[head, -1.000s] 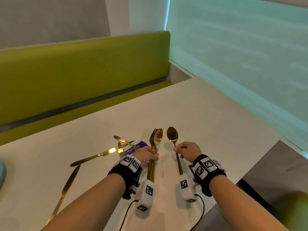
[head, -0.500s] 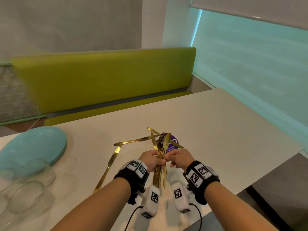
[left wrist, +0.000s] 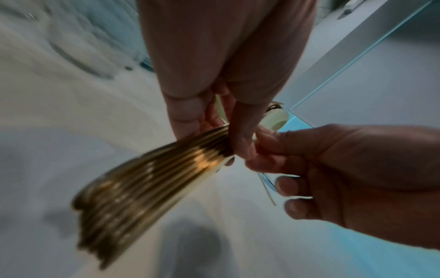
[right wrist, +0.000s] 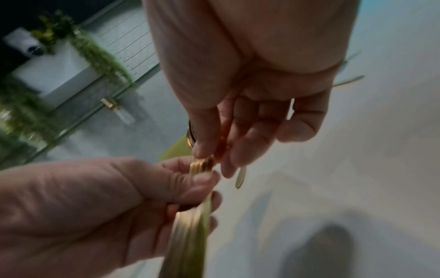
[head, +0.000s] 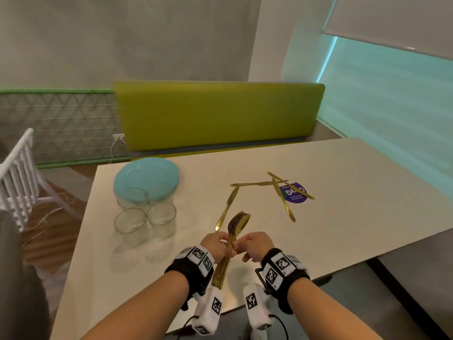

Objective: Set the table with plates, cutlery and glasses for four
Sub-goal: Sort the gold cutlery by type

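Observation:
A bundle of gold forks and spoons stands tilted above the near table edge. My left hand grips its handles. My right hand pinches the same handles from the right, thumb against fingers. In the left wrist view the bundle fans out below my left fingers, blurred. In the right wrist view my right fingertips pinch the handle tops. Several gold knives lie loose on the table. A stack of light blue plates and several clear glasses sit at the left.
The white table has a purple round sticker under two knives. A green bench runs along the far side. A white chair stands at the left. A window wall is on the right.
My right hand brought its single spoon into the bundle and now pinches the handles beside my left hand. The head view swung left, bringing the plates and glasses into sight.

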